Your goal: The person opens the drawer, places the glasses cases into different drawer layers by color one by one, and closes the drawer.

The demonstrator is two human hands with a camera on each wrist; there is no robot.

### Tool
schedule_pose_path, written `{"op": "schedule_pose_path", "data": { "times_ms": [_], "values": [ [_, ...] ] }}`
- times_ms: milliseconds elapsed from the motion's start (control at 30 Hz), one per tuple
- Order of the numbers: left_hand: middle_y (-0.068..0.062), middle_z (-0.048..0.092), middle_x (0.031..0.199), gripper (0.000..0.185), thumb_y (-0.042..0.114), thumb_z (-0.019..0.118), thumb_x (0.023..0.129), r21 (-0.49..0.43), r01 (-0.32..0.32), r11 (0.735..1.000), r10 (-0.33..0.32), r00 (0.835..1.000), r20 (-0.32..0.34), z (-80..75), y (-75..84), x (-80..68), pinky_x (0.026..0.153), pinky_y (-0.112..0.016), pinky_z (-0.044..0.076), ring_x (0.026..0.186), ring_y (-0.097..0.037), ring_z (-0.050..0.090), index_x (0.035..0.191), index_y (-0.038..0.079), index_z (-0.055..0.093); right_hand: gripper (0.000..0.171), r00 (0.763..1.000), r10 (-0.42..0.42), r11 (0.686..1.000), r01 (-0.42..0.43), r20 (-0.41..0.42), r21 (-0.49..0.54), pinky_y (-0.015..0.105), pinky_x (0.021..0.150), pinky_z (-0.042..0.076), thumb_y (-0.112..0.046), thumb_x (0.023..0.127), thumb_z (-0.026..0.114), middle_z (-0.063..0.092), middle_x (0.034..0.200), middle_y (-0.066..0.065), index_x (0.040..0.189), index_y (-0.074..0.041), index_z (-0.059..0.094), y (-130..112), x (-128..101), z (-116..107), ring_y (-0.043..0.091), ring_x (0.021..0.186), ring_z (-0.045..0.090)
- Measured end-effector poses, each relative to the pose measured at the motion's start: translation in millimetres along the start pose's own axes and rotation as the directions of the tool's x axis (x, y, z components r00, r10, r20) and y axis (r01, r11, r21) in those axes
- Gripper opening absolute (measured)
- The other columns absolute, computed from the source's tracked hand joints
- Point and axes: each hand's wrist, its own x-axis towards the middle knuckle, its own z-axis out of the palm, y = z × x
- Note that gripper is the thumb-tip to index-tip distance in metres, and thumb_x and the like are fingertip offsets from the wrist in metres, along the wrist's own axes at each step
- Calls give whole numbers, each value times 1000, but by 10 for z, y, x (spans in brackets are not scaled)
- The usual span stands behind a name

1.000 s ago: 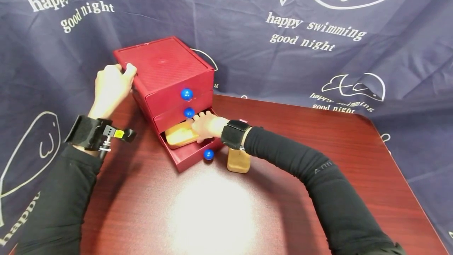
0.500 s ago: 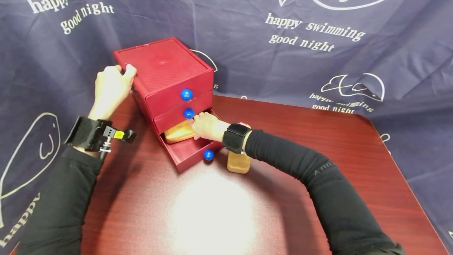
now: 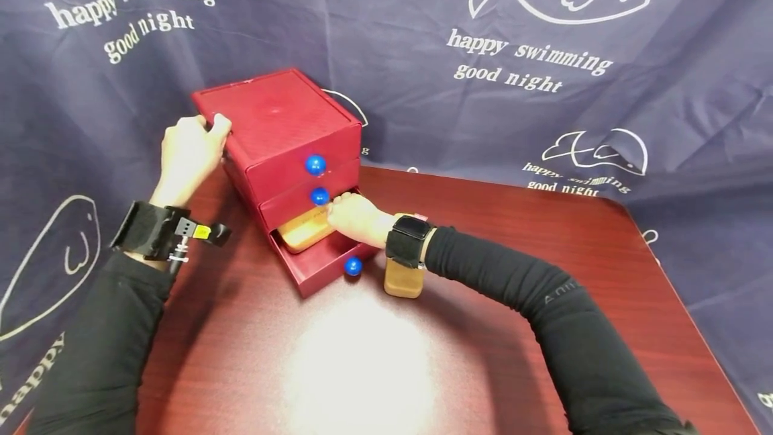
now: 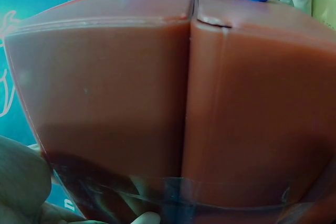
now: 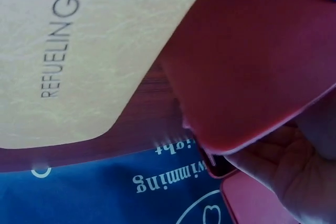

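Right hand (image 3: pixel 356 215) is pushing tan box (image 3: pixel 304 228) deeper into open bottom drawer (image 3: pixel 320 262), nearly stowed; left hand (image 3: pixel 187 153) is gripping cabinet (image 3: pixel 274 119).

left hand (image 3: pixel 188 150): fingers curled, gripping | right hand (image 3: pixel 356 217): forearm extended, fingers curled
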Motion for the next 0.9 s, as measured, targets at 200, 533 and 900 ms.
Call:
{"op": "schedule_pose_path", "data": {
  "times_ms": [200, 533, 900],
  "values": [
    [-33, 67, 82, 53, 37, 35, 98, -2, -3, 1000, 3, 1000, 3, 21, -24, -22, 72, -57, 43, 86, -58, 62, 77, -6, 56, 22, 999, 0, 1000, 0, -44, -9, 29, 84, 54, -18, 99, 59, 77, 102, 1, 112, -12, 76, -15, 13, 65, 17, 96, 70],
    [-32, 68, 79, 53, 37, 35, 98, -6, -16, 1000, 16, 1000, -2, 12, -12, -17, 72, -58, 44, 87, -58, 63, 77, -7, 58, 14, 991, -35, 997, 44, -131, 67, 29, 75, 55, -17, 97, 62, 77, 89, -1, 95, -20, 75, 40, -27, 47, 18, 86, 73],
    [-32, 69, 79, 53, 36, 35, 98, -8, -26, 1000, 26, 1000, -8, 0, -7, -11, 68, -53, 43, 85, -57, 64, 78, -7, 59, 10, 984, -46, 976, 81, -172, 200, 30, 76, 51, -22, 98, 62, 75, 89, 0, 96, -19, 72, 160, -48, 78, 19, 85, 71]
  ]
}}
